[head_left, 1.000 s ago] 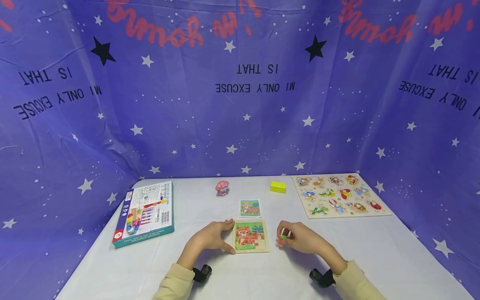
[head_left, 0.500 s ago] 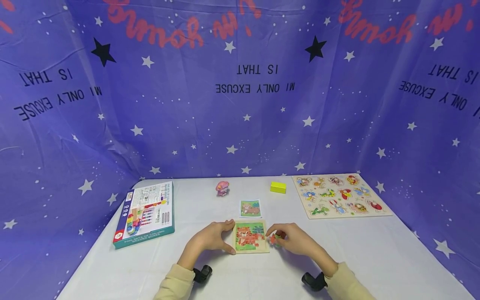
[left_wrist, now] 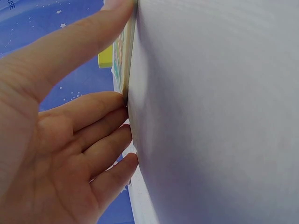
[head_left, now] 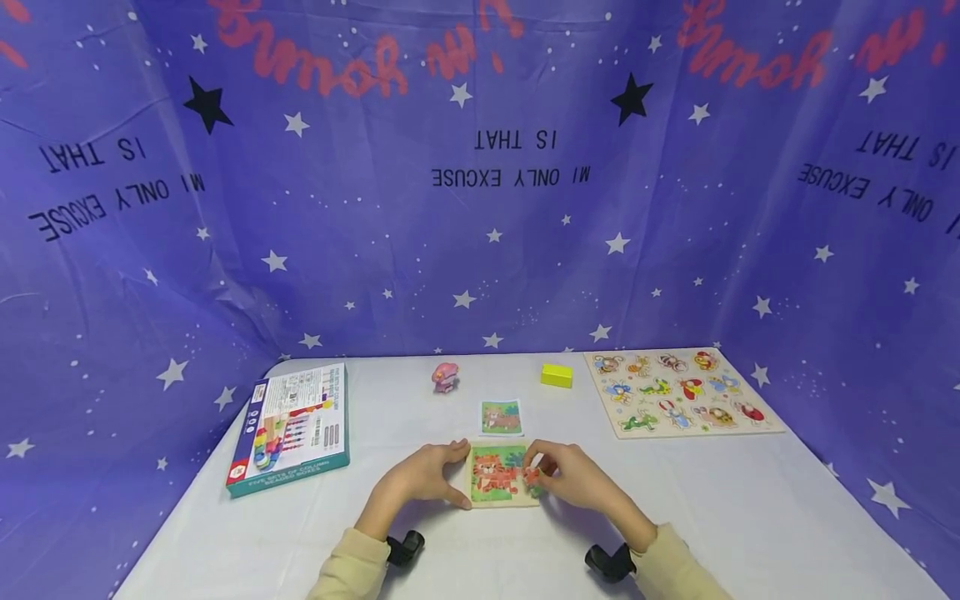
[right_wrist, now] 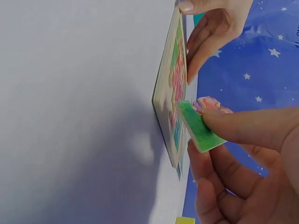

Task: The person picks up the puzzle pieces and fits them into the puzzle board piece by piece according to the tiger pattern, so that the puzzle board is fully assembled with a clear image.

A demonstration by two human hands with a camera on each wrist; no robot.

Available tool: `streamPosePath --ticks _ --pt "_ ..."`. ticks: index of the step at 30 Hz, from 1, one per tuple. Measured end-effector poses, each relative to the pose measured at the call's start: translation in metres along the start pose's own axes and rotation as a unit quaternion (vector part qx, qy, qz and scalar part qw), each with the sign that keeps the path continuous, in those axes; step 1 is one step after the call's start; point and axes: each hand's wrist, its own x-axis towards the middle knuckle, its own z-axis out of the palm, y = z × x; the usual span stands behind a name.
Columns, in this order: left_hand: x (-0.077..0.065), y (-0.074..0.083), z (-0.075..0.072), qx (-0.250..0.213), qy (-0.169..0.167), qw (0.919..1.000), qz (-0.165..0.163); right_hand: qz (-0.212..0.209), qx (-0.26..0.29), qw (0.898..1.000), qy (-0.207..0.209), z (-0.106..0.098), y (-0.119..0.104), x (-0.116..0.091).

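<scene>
A small square wooden jigsaw board lies in front of me, with a red tiger picture on green in it. My left hand rests against its left side in the head view, thumb at the near corner and fingers at the far one. Between thumb and fingers, my right hand pinches a jigsaw piece over the board's right edge. In the right wrist view the jigsaw piece is tilted, showing a green face, with the thumb across it. Beyond the board lies a picture card with an animal on green.
On the left lies a boxed bead set. A pink toy and a yellow block stand at the back. Far right, a wooden insect puzzle board lies flat. A purple starry cloth hangs behind the white table.
My right hand has moved left with the jigsaw piece, from beside the board to over its right edge. The left hand has stayed at the board's left side.
</scene>
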Motion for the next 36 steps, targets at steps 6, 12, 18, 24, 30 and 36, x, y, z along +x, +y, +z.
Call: streamPosePath --ticks 6,12,18,24,30,36 --pt "0.0 0.002 -0.001 -0.002 0.002 1.0 0.002 0.002 0.014 1.0 0.001 0.008 -0.003 0.007" --pt "0.0 0.003 -0.002 -0.001 0.001 1.0 0.002 0.005 0.023 1.0 -0.006 0.013 -0.004 0.011" --pt "0.0 0.003 -0.003 0.004 0.001 1.0 0.004 0.003 0.026 1.0 -0.01 0.016 -0.002 0.013" --pt "0.0 0.005 -0.003 0.002 -0.001 1.0 0.006 0.014 0.0 1.0 0.004 0.017 -0.001 0.013" --pt "0.0 0.005 -0.003 0.0 -0.003 1.0 -0.001 0.014 -0.02 1.0 0.012 0.018 0.0 0.015" --pt "0.0 0.005 -0.002 0.005 -0.003 1.0 -0.004 0.014 -0.034 0.999 0.007 0.02 0.003 0.016"
